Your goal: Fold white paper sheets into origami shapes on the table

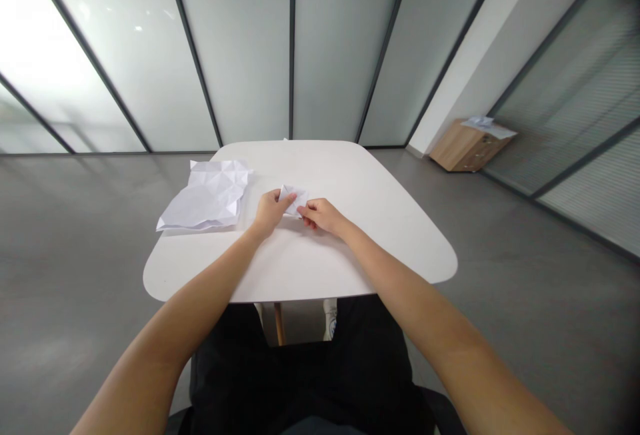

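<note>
A small folded piece of white paper (pixel 294 200) is held between my two hands, just above the middle of the white table. My left hand (pixel 271 209) grips its left side, with the thumb laid across the top face. At the lower right corner, my right hand (pixel 320 214) pinches the paper between thumb and fingers. Crease lines show on the paper's face. The undersides of the paper and some fingertips are hidden.
Creased white sheets (pixel 210 196) lie stacked at the table's left edge. The white table (pixel 370 222) has rounded corners. Beyond it stand frosted glass panels (pixel 340 48). A wooden cabinet (pixel 463 146) with papers on top sits on the floor at the far right.
</note>
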`<state>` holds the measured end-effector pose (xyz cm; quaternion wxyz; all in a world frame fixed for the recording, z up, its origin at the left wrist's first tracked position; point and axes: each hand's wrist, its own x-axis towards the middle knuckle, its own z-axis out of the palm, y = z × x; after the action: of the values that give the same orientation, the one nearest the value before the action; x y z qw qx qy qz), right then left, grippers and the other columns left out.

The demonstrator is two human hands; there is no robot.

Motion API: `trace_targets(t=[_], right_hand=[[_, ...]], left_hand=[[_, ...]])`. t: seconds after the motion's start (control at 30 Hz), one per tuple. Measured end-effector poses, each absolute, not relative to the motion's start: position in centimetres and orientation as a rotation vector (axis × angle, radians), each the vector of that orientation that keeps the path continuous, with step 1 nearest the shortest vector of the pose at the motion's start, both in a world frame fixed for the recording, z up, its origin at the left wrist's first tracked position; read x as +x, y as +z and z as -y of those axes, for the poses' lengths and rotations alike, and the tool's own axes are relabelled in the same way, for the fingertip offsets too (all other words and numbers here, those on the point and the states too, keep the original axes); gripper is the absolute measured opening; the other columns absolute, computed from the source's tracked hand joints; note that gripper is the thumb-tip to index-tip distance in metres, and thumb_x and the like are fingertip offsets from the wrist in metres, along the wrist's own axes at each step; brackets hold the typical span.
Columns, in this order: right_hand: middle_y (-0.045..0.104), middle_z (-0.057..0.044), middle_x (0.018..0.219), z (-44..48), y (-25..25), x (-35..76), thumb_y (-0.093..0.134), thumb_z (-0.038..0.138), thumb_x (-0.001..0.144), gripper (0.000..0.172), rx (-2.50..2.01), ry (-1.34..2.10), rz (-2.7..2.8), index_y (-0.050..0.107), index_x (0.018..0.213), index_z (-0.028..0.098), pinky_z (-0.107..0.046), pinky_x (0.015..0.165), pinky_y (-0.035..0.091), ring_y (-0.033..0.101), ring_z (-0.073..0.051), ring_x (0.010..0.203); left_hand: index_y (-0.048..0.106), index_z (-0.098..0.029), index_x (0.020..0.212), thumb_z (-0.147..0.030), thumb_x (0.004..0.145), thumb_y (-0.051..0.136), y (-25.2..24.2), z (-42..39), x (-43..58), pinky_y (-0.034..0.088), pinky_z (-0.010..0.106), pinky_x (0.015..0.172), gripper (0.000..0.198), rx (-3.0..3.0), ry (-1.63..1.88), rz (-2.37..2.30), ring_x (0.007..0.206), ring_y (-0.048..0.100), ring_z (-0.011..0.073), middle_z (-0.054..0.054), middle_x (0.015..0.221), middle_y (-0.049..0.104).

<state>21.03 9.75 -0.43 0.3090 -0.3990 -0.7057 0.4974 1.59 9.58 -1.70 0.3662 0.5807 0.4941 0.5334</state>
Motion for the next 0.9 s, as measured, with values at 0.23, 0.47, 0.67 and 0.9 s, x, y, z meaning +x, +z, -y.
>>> trace_targets(t=[0.23, 0.47, 0.67, 0.9], right_hand=[[0.064, 0.002, 0.058, -9.56, -0.14, 20.83, 0.069, 0.055, 0.093, 0.043, -1.097, 1.284, 1.861, 0.06, 0.073, 0.019, -0.022, 0.045, 0.041, 0.052, -0.01, 0.045], [0.072, -0.003, 0.066, -9.25, -0.1, 21.04, 0.076, 0.052, 0.089, 0.04, -1.045, 1.39, 1.857, 0.066, 0.076, 0.016, -0.022, 0.047, 0.046, 0.057, -0.01, 0.049], [0.068, 0.001, 0.063, -9.09, 0.21, 20.86, 0.071, 0.033, 0.094, 0.029, -1.072, 1.405, 1.828, 0.058, 0.073, 0.019, -0.021, 0.046, 0.046, 0.057, -0.01, 0.047], [0.07, 0.0, 0.066, -9.45, -0.47, 20.89, 0.071, 0.044, 0.096, 0.033, -1.039, 1.414, 1.849, 0.059, 0.078, 0.019, -0.021, 0.048, 0.05, 0.06, -0.01, 0.049]], left_hand=[[0.07, -0.014, 0.084, -0.057, 0.083, 0.069, -1.66, -9.43, 1.94, 0.036, 0.024, 0.056, 0.043, 1.495, 1.385, -1.317, 0.063, 0.051, 0.0131, 0.0, 0.07, 0.062], [0.067, -0.015, 0.077, -0.054, 0.084, 0.068, -1.42, -9.25, 1.9, 0.033, 0.025, 0.055, 0.039, 1.542, 1.41, -1.389, 0.061, 0.047, 0.012, -0.001, 0.066, 0.057], [0.069, -0.015, 0.081, -0.056, 0.082, 0.07, -1.4, -9.49, 1.91, 0.037, 0.025, 0.056, 0.041, 1.483, 1.41, -1.321, 0.062, 0.051, 0.0129, 0.0, 0.07, 0.063], [0.07, -0.015, 0.086, -0.062, 0.08, 0.073, -2.01, -9.83, 1.58, 0.04, 0.025, 0.057, 0.047, 1.394, 1.426, -1.226, 0.064, 0.056, 0.0138, 0.002, 0.073, 0.066]])
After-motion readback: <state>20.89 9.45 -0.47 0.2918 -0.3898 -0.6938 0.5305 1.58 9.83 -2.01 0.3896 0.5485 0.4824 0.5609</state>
